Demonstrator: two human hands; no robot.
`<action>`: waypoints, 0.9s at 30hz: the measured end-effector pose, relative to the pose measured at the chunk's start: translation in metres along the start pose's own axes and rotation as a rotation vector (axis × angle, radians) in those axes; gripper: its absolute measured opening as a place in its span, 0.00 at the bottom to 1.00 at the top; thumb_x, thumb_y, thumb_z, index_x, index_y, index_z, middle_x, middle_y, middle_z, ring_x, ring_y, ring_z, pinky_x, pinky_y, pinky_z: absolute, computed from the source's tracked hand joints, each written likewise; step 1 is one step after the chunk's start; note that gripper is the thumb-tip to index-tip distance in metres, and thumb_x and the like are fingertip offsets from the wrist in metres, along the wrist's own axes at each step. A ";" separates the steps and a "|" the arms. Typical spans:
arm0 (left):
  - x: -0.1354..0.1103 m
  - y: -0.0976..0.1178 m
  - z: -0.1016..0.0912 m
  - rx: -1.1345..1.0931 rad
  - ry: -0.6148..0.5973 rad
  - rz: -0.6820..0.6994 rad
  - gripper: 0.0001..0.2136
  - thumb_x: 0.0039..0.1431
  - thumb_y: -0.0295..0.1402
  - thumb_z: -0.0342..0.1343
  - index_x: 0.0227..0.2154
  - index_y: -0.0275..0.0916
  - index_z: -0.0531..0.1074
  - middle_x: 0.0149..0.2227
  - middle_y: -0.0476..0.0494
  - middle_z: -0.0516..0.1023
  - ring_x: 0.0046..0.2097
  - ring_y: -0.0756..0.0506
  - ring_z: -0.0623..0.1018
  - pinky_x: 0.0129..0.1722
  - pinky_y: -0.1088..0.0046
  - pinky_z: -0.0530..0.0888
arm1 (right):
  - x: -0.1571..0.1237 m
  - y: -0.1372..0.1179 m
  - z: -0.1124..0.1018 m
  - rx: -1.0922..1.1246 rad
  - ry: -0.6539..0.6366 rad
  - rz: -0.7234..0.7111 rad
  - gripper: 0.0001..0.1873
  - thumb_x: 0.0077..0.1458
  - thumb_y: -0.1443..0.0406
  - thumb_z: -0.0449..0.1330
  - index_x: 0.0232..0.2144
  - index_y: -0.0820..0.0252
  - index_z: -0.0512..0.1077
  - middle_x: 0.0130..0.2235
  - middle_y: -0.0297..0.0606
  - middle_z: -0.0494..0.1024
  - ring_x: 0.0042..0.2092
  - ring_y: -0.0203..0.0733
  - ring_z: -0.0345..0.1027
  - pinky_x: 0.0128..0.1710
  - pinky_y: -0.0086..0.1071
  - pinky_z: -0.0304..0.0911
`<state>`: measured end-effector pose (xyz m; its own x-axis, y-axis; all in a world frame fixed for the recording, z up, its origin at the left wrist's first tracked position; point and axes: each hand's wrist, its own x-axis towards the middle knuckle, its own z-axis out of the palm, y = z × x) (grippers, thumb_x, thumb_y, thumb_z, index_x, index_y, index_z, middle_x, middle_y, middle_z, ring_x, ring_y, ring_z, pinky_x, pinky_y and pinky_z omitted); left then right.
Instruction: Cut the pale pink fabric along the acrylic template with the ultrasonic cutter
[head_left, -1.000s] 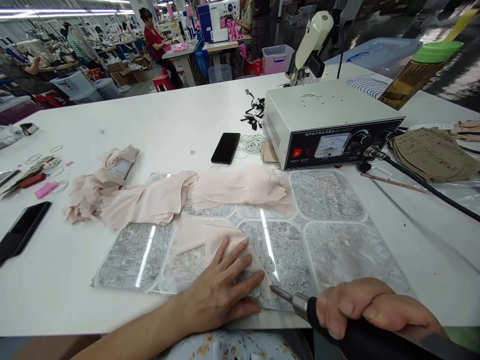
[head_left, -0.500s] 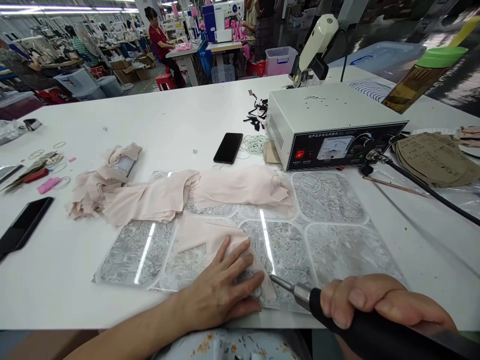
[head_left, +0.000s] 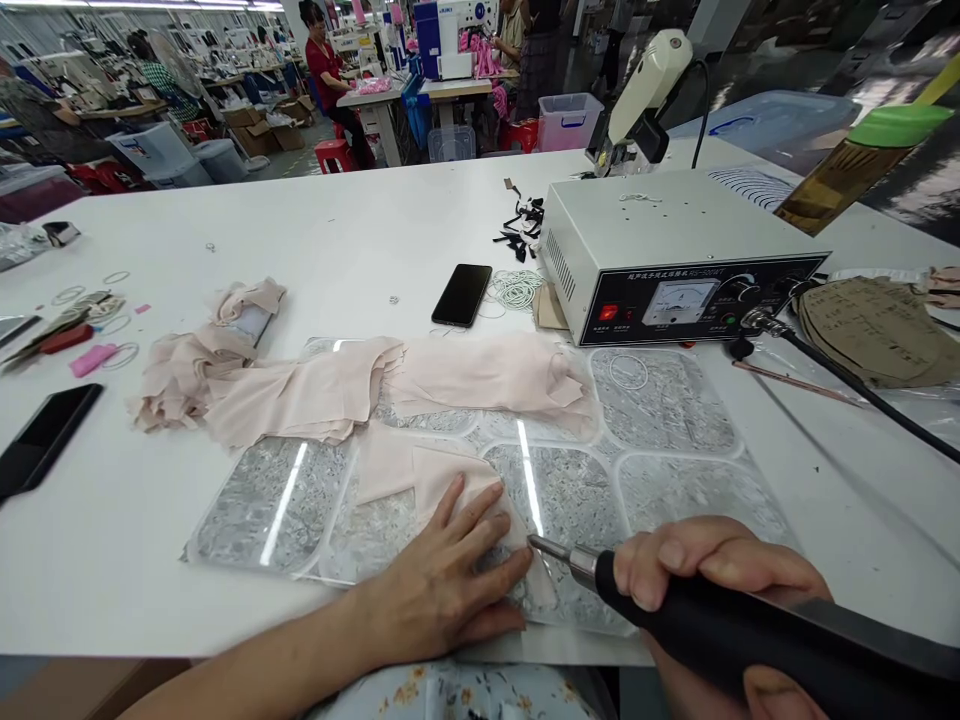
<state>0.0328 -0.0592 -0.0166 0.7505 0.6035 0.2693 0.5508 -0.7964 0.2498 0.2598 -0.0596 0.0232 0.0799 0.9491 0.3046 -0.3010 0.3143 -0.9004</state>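
My left hand (head_left: pixel 442 580) lies flat with fingers spread on a pale pink fabric piece (head_left: pixel 420 468), pressing it onto a scratched clear cutting plate (head_left: pixel 675 490). My right hand (head_left: pixel 712 575) is wrapped round the black handle of a cutting tool (head_left: pixel 750 640). Its metal tip (head_left: pixel 541 546) touches the fabric edge just right of my left fingertips. More pink fabric pieces (head_left: pixel 300 395) lie in a loose row across the plate's far side and off to its left.
A white control box (head_left: pixel 667 255) with a dial stands behind the plate, its black cable (head_left: pixel 847 380) running right. Two phones (head_left: pixel 462 294) (head_left: pixel 41 440) lie on the white table (head_left: pixel 300 230). Brown paper patterns (head_left: pixel 877 325) sit right; small rings and clips left. People sew far behind.
The tool tip has slid left and away from me along the fabric edge, closer to my left fingertips. My left hand stays pressed on the fabric.
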 end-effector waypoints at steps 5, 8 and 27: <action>-0.001 0.000 0.003 -0.001 0.009 -0.007 0.17 0.65 0.41 0.54 0.51 0.36 0.69 0.49 0.34 0.70 0.65 0.28 0.58 0.59 0.35 0.57 | 0.000 -0.001 0.008 0.004 0.038 0.013 0.08 0.55 0.58 0.60 0.36 0.53 0.70 0.32 0.36 0.69 0.30 0.39 0.68 0.30 0.37 0.71; 0.000 0.000 0.001 0.017 0.008 0.001 0.18 0.64 0.41 0.56 0.51 0.36 0.69 0.48 0.34 0.71 0.64 0.29 0.59 0.59 0.37 0.58 | 0.000 0.001 0.008 0.006 0.010 -0.008 0.06 0.55 0.60 0.59 0.35 0.53 0.70 0.31 0.36 0.68 0.29 0.39 0.67 0.29 0.37 0.71; 0.000 0.000 -0.002 0.034 0.006 0.000 0.18 0.64 0.41 0.55 0.52 0.37 0.68 0.49 0.34 0.72 0.64 0.28 0.61 0.59 0.38 0.60 | 0.009 0.009 0.017 -0.023 0.030 -0.075 0.05 0.56 0.60 0.59 0.35 0.53 0.70 0.30 0.34 0.67 0.29 0.38 0.66 0.29 0.38 0.70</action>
<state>0.0321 -0.0594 -0.0148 0.7484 0.6037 0.2747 0.5628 -0.7972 0.2185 0.2412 -0.0483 0.0233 0.1302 0.9231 0.3618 -0.2715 0.3841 -0.8825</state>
